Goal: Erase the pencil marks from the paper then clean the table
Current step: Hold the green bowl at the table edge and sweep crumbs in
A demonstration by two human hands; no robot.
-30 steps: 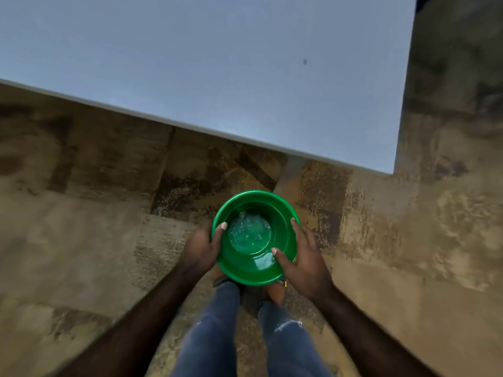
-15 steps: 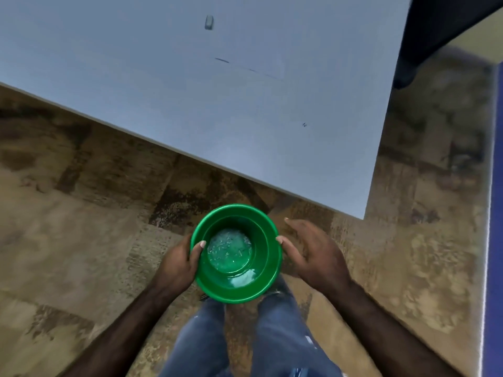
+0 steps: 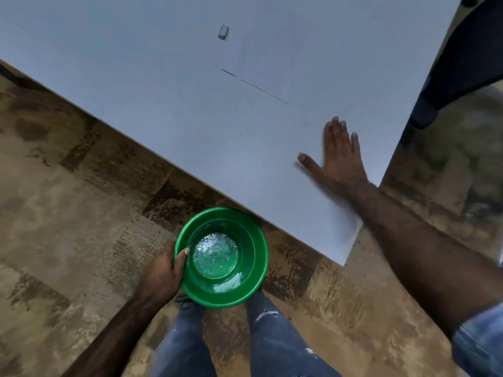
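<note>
We keep the left hand clamped on the bowl rim just under the worktop edge, right hand flat, fingers straight, sweeping crumbs toward 7 o'clock; paper and eraser sit at 12.

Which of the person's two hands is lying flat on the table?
The right hand, fingers straight and spread on the pale table. The left hand instead grips the round green plastic bowl below the table edge.
</note>
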